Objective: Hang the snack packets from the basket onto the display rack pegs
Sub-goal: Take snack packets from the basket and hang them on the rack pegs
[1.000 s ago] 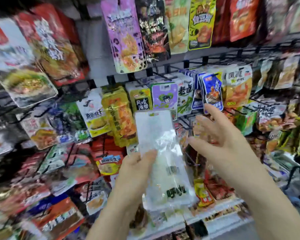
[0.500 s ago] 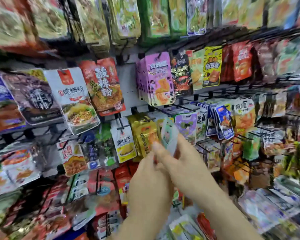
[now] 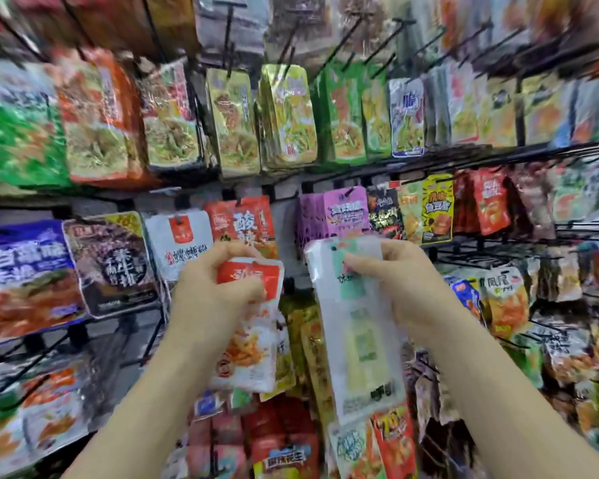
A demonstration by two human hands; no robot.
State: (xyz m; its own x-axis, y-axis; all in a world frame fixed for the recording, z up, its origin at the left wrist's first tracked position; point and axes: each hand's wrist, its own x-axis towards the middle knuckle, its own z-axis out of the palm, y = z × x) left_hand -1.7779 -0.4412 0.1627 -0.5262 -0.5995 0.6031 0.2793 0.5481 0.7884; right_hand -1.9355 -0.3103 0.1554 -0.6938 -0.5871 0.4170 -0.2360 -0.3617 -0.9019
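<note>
My left hand (image 3: 218, 285) grips the top of a red-and-white snack packet (image 3: 253, 340), which hangs down in front of the rack. To its right, my right hand (image 3: 405, 285) pinches the upper part of a long translucent white packet with green print (image 3: 360, 340); a small hang hole shows near its top left corner. Both packets are held up at the middle row of the display rack (image 3: 464, 157), just below a purple packet (image 3: 346, 216) on its peg. The basket is out of view.
Rows of hanging snack packets fill the rack on every side. Bare black wire pegs (image 3: 481, 252) stick out at the right of my right hand, and more pegs (image 3: 357, 39) project at the top. A white noodle packet (image 3: 182, 243) hangs left of my left hand.
The view has tilted upward along the rack. My hands have parted: the left now holds a red-and-white packet, and the white packet has passed from my left hand to my right, raised higher.
</note>
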